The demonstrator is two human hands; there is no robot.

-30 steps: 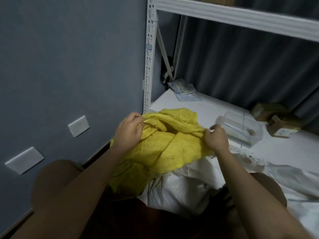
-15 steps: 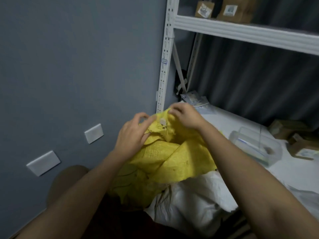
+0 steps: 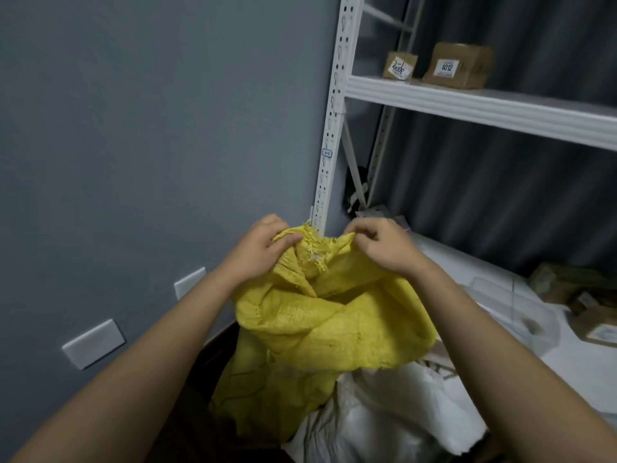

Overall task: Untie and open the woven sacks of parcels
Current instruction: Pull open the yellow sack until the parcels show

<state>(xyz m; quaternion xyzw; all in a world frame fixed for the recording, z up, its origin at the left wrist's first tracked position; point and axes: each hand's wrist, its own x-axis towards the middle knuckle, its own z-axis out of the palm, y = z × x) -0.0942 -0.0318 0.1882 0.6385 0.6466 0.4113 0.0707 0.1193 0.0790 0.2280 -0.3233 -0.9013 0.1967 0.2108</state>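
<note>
A yellow woven sack (image 3: 334, 322) stands bunched up in front of me, its frayed top edge (image 3: 314, 245) raised between my hands. My left hand (image 3: 257, 252) grips the sack's top on the left side, fingers curled over the fabric. My right hand (image 3: 384, 248) pinches the top edge on the right, close to the frayed threads. A white woven sack (image 3: 384, 419) lies below and to the right of the yellow one. What is inside the sacks is hidden.
A white metal shelf upright (image 3: 330, 135) stands just behind the sack against the grey wall. Two cardboard boxes (image 3: 457, 65) sit on the upper shelf (image 3: 484, 108). A clear plastic tub (image 3: 514, 309) and more boxes (image 3: 574, 289) lie on the lower shelf at right.
My right hand left the sack's right side and came to its top edge beside my left hand. Both hands lifted the top, and my view tilted upward.
</note>
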